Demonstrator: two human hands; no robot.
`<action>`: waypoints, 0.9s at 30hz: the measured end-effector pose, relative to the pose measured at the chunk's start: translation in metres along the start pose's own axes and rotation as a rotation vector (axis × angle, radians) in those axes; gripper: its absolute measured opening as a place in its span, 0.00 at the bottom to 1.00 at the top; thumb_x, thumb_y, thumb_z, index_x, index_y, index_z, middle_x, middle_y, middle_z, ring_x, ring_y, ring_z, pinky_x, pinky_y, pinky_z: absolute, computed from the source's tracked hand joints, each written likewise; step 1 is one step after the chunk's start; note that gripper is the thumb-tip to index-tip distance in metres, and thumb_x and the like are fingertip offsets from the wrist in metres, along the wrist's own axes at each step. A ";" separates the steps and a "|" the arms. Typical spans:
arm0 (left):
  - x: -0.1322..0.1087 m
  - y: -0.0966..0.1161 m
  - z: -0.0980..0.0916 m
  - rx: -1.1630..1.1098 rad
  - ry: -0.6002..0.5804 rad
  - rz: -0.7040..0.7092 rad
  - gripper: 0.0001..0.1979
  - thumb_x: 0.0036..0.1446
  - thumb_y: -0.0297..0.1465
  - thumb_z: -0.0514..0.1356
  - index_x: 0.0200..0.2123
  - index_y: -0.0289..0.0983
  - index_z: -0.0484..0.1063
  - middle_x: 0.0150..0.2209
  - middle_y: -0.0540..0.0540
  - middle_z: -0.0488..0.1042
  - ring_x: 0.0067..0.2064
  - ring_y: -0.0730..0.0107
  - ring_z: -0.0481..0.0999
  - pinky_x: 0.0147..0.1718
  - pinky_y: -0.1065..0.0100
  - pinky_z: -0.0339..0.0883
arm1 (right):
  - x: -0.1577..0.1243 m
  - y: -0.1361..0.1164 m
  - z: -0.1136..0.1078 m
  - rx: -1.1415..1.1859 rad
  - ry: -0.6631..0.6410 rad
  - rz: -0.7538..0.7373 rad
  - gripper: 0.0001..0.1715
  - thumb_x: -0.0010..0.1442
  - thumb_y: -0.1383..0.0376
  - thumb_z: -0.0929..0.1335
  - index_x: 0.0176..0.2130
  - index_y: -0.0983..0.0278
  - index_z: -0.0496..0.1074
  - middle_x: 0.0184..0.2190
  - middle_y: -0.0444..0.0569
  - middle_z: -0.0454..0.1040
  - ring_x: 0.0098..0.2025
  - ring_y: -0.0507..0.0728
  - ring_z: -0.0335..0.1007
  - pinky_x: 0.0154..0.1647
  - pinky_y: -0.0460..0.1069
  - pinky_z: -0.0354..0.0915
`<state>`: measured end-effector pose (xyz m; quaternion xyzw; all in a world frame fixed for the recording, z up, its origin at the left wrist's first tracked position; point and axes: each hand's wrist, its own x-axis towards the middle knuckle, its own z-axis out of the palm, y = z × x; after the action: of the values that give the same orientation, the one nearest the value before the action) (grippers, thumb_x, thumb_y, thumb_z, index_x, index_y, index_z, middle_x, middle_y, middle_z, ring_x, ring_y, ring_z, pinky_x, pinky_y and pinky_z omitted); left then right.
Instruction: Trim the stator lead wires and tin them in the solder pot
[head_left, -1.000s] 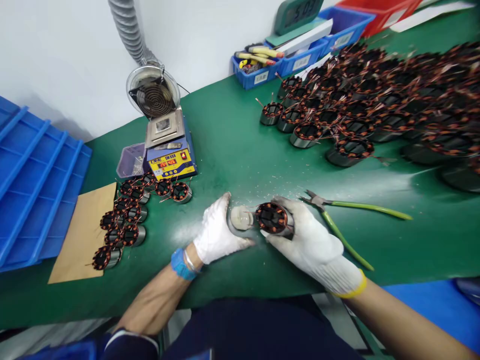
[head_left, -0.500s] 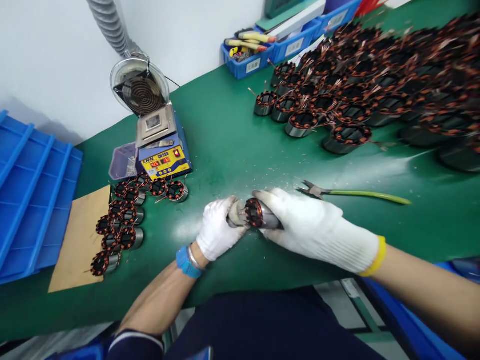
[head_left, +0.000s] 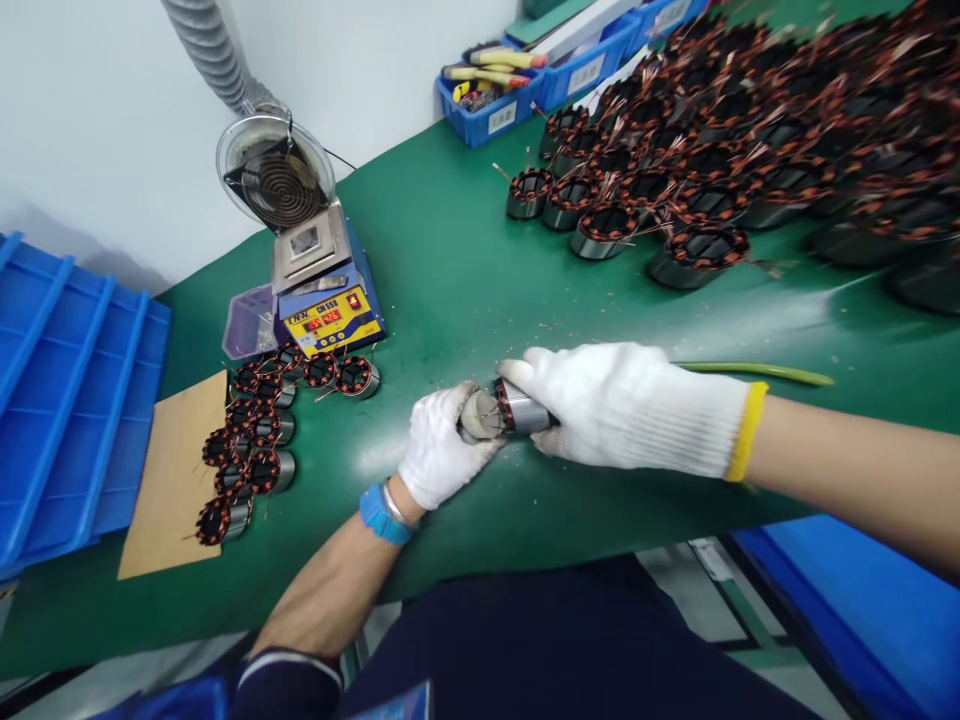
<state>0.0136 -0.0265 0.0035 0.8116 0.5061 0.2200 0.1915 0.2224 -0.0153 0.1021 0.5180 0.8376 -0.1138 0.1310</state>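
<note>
My gloved left hand (head_left: 441, 450) is wrapped round a small pale round pot (head_left: 480, 415), tipped toward the right. In my gloved right hand (head_left: 622, 405) is a motor stator (head_left: 527, 408) with copper windings, held on its side. Its wound end faces the pot, and its wire ends reach the pot's mouth; how deep they go I cannot tell. Both hands are low over the green table (head_left: 442, 270). Behind my right hand lies a pair of nippers, of which only the green handle (head_left: 772, 372) shows.
A solder pot with a yellow panel (head_left: 337, 320) stands at the back left under a hose (head_left: 210, 45). Several stators (head_left: 270, 470) sit near brown cardboard (head_left: 169, 480); many more (head_left: 701, 255) fill the right. Blue bins (head_left: 491, 115) line the back. A blue crate (head_left: 75, 400) leans left.
My right hand has turned the stator so that more of its steel side shows, and now covers the nippers' jaws. The pot stays in my left hand. The view has shifted slightly.
</note>
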 end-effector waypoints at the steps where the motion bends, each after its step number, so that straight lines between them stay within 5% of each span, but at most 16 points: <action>1: 0.001 0.000 0.000 -0.004 -0.003 -0.004 0.35 0.45 0.37 0.76 0.56 0.38 0.72 0.50 0.41 0.82 0.51 0.48 0.82 0.54 0.48 0.77 | 0.001 -0.002 -0.004 -0.008 -0.013 0.000 0.28 0.55 0.57 0.70 0.54 0.62 0.70 0.43 0.59 0.76 0.39 0.68 0.78 0.30 0.51 0.57; 18: 0.006 -0.001 -0.001 -0.020 -0.045 -0.001 0.36 0.45 0.38 0.76 0.57 0.38 0.72 0.48 0.42 0.83 0.49 0.49 0.82 0.51 0.51 0.77 | 0.016 -0.010 -0.020 -0.203 0.013 -0.042 0.27 0.53 0.59 0.71 0.52 0.63 0.73 0.38 0.58 0.77 0.35 0.68 0.75 0.31 0.54 0.59; 27: 0.007 0.001 -0.003 -0.029 -0.043 0.000 0.31 0.43 0.36 0.77 0.51 0.38 0.74 0.43 0.44 0.83 0.46 0.50 0.82 0.48 0.53 0.77 | 0.005 -0.030 -0.041 -0.262 0.034 -0.013 0.20 0.59 0.69 0.66 0.51 0.68 0.74 0.35 0.61 0.76 0.33 0.66 0.75 0.30 0.52 0.56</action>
<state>0.0150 -0.0203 0.0077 0.8132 0.4988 0.2100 0.2140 0.1893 -0.0105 0.1404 0.4930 0.8506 0.0048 0.1826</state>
